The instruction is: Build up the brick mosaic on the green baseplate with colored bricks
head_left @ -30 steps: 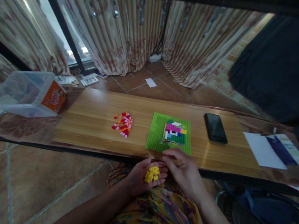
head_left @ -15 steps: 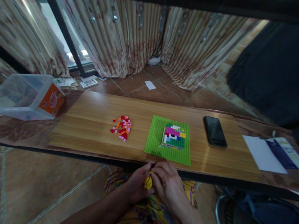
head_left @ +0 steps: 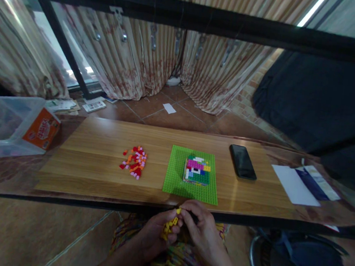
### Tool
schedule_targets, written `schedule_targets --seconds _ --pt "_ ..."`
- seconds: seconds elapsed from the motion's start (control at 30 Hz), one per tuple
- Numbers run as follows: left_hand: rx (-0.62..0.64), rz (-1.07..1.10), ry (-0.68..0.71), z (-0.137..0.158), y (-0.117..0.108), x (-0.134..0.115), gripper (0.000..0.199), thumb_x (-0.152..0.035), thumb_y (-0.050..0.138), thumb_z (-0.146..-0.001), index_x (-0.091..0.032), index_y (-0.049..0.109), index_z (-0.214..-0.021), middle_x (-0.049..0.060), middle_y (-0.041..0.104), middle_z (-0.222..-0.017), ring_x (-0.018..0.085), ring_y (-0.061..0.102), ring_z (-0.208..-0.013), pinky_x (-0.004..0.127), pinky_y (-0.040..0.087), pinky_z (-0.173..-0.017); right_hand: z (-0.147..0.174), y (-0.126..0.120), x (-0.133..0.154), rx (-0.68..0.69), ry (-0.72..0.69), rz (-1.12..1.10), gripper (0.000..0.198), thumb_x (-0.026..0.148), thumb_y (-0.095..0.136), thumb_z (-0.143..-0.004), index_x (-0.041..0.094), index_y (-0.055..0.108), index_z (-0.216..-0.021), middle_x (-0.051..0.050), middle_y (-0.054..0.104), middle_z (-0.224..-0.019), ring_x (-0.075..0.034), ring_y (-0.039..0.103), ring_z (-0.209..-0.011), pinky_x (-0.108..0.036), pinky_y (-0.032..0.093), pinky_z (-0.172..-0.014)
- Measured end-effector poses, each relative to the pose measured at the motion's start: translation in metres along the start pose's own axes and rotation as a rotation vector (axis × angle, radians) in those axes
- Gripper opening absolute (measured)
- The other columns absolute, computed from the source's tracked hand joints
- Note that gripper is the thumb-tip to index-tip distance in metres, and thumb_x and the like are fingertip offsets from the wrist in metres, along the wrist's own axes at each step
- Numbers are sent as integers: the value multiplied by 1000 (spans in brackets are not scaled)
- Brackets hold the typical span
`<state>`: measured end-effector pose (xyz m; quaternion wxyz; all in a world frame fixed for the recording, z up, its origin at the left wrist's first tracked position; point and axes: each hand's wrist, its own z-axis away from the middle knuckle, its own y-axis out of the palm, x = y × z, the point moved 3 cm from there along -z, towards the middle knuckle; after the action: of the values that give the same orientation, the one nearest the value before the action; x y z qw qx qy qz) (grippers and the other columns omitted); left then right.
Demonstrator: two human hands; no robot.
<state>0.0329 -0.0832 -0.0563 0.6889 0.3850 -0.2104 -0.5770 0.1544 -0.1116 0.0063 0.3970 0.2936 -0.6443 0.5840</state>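
Note:
My left hand (head_left: 155, 229) is curled around several small yellow bricks (head_left: 168, 228), which show in its palm. At its fingertips, my right hand (head_left: 201, 227) pinches a single yellow brick (head_left: 178, 211) between thumb and forefinger; the left thumb is close to this brick too. Both hands are over my lap, just in front of the table's near edge. Beyond them lies a green baseplate (head_left: 172, 182), bearing a block of multicoloured bricks (head_left: 197, 171) built up in layers. To its left is a loose pile of red, orange and pink bricks (head_left: 135, 161).
A black phone (head_left: 243, 162) lies on the wooden board (head_left: 100, 155), right of the baseplate. Farther right are white paper (head_left: 294, 186) and a leaflet. A clear plastic box (head_left: 9, 121) with an orange label stands at the left. A dark metal bar crosses above.
My hands have drawn slightly apart, and more yellow bricks now show in the left palm. One yellow brick has come up to the fingertips. The camera view has shifted a little.

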Motion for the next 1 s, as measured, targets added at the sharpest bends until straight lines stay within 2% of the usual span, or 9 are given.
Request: schedule_targets --seconds 0.23,0.47,0.57,0.7,0.77,0.87,1.0 --pt "-49 -27 64 -3 -3 0 20 -28 62 -78 -9 57 -76 0 50 -65 2 42 -48 13 28 -39 0 -1 2 37 -20 65 17 24 46 -89 22 61 -82 -2 61 -83 -16 57 -80 -28 45 -72" --pt "-26 -18 73 -1 1 1 16 -26 62 -78 -10 57 -80 -1 49 -66 2 41 -49 13 26 -41 6 2 2 20 -93 123 16 24 46 -89 23 62 -85 -3 62 -85 -16 58 -81 -28 47 -74" --pt "-21 -27 62 0 1 0 18 -26 60 -79 -9 59 -84 1 51 -71 2 41 -51 13 25 -41 0 -11 -6 -91 -76 52 17 26 48 -88 24 64 -87 -3 63 -89 -16 59 -85 -28 48 -76" --pt "-69 -42 33 1 1 0 21 -26 60 -79 -7 61 -88 2 51 -71 2 41 -51 13 25 -41 -27 -51 -29 -414 0 -86 16 34 58 -81 23 68 -86 -5 62 -95 -18 59 -90 -30 48 -76" --pt "-88 -47 27 1 -1 -1 20 -26 60 -79 -7 61 -87 3 51 -71 2 41 -51 13 24 -40 -43 -67 -42 -502 32 -176 17 37 62 -77 21 69 -81 -5 61 -92 -18 59 -87 -30 49 -73" --pt "-91 -64 30 0 -4 0 20 -26 60 -79 -8 61 -87 3 51 -71 2 41 -51 14 25 -40 -63 -75 -56 -523 76 -296 19 39 67 -71 20 70 -76 -4 60 -89 -18 58 -85 -30 48 -71" --pt "-65 -88 34 -2 -9 1 22 -26 61 -78 -7 62 -88 3 51 -73 2 42 -52 13 25 -41 -72 -72 -63 -511 82 -372 19 39 70 -67 21 70 -73 -4 59 -93 -18 56 -88 -29 47 -72"
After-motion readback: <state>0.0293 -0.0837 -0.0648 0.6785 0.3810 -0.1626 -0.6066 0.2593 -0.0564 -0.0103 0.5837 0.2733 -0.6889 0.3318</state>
